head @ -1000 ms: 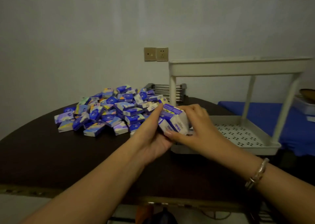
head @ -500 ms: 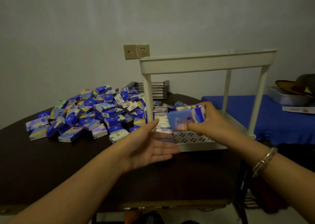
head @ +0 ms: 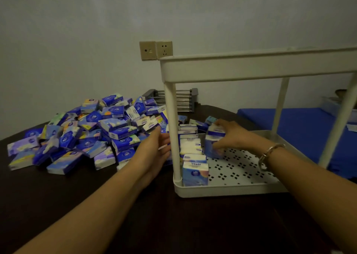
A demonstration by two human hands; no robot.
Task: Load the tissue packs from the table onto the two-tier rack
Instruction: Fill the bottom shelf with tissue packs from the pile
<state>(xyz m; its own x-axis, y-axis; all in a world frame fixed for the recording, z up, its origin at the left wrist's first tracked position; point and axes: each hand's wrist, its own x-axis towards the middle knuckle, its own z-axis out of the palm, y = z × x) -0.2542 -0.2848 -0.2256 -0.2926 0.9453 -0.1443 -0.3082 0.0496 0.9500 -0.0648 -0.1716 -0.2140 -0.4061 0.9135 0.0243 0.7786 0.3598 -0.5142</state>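
Observation:
A heap of blue and purple tissue packs (head: 87, 132) lies on the dark table (head: 154, 224) at the left. The white two-tier rack (head: 251, 68) stands at the right; a row of upright packs (head: 194, 168) lines the left side of its perforated lower tray (head: 241, 168). My right hand (head: 229, 136) reaches into the lower tier and grips a stack of tissue packs (head: 213, 145) standing on the tray beside that row. My left hand (head: 154, 149) hovers with straight fingers just left of the rack's front post, holding nothing.
A metal slatted rack (head: 185, 101) lies behind the heap by the wall. Two wall sockets (head: 156, 50) sit above it. A blue-covered surface (head: 301, 126) with a tray on it extends at the right, past the table edge.
My right hand carried the stack from in front of the rack down into the lower tier. My left hand let go and drifted left toward the heap. The view moved closer.

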